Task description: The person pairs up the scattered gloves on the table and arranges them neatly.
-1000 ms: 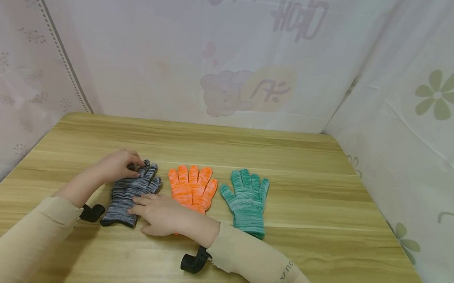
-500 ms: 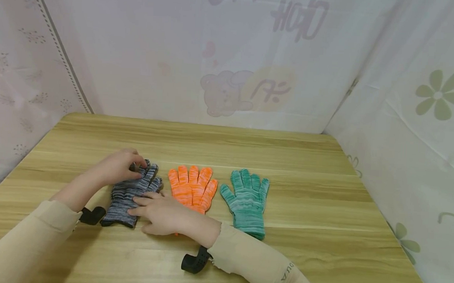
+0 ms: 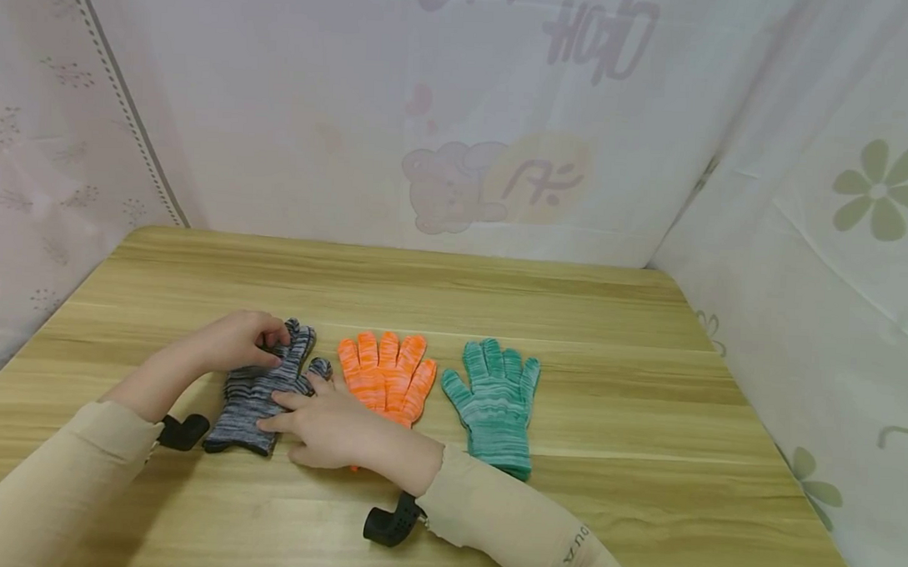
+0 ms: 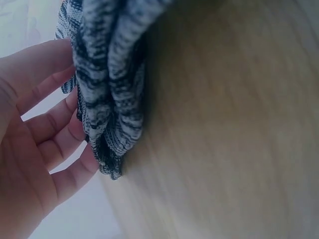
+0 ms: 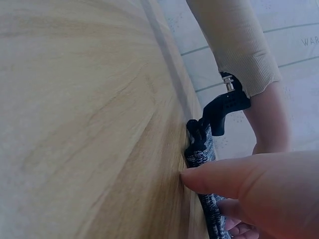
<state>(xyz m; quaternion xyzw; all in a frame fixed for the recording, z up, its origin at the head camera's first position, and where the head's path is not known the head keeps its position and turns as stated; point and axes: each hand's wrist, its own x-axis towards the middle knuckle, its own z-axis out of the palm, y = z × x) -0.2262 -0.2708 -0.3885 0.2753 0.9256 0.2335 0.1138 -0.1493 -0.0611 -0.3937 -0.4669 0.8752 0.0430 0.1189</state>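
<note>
A dark grey-and-white knit glove [image 3: 243, 405] lies flat on the table at the left, its cuff toward me. My left hand [image 3: 243, 340] rests on its upper part, and the fingertips touch the glove's fingers. In the left wrist view the loosely bent fingers [image 4: 55, 124] lie against the glove [image 4: 107, 84]. The right hand [image 3: 327, 423] presses lightly on the glove's right side with extended fingers, near the glove's thumb [image 3: 319, 367]. It covers part of the orange glove's cuff. In the right wrist view its thumb [image 5: 214, 179] stands beside the grey glove's edge.
An orange glove [image 3: 386, 373] lies right of the grey one, fingers pointing away. Farther right lies a green glove [image 3: 497, 410]. All are on a wood-grain table [image 3: 630, 390] with patterned cloth [image 3: 461, 92] hanging behind and at the sides. Black camera mounts [image 3: 391, 522] hang under both wrists.
The grey glove's thumb has spread to the right, away from its other fingers. My left hand has dropped slightly toward me, and the right hand has shifted a little right.
</note>
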